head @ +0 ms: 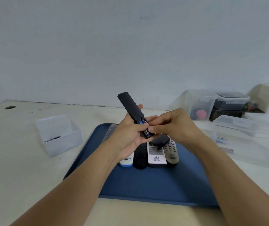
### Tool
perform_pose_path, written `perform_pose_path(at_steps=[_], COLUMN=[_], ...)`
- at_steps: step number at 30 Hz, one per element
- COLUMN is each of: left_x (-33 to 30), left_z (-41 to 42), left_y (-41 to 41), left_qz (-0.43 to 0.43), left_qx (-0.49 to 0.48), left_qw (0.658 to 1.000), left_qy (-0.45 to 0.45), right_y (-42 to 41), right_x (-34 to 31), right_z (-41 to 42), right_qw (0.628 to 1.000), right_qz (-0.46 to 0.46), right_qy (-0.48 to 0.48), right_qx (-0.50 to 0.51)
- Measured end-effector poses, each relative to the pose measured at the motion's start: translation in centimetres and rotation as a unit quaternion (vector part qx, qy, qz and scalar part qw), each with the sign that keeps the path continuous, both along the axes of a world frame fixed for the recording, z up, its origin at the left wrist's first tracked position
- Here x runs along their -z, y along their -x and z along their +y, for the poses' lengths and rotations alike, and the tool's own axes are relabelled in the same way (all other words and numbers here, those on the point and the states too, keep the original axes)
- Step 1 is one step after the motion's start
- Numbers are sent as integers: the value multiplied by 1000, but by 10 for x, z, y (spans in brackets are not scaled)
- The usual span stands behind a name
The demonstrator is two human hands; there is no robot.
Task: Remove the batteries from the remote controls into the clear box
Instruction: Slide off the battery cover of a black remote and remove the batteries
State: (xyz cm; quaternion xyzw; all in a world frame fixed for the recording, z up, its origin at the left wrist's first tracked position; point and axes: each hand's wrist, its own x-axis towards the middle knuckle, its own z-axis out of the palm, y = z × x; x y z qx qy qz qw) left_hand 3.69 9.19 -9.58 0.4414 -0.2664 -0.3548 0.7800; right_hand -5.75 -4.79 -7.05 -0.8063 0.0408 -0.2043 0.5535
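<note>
My left hand point(130, 136) is wrapped round the black remote point(131, 110), long axis pointing toward 11 o'clock. My right hand point(171, 126) pinches a battery point(147, 128) in its open bay; the clear box point(58, 134) sits off at 9 o'clock, nearer my left.

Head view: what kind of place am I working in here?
Probably a plain indoor workbench set up for sorting, not a home. A bare white wall, a pale table with a cable hole, a blue tray of remote controls, and stacked clear storage boxes suggest it.
</note>
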Motion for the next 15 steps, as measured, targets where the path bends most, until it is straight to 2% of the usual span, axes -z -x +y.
perform_pose_path(at_steps=[3,9,15], left_x=[0,0,-2], left_z=[0,0,1], left_y=[-2,-3,2], left_qz=[12,49,47], left_qx=[1,-13,11], left_qw=[1000,998,999], left_qy=[9,25,2], right_y=[-2,-7,-7], right_x=[3,4,9], right_z=[0,2,2], right_qw=[1000,998,999], right_qz=[-17,-39,-28], right_qy=[-11,44,0], right_qx=[-13,5,45])
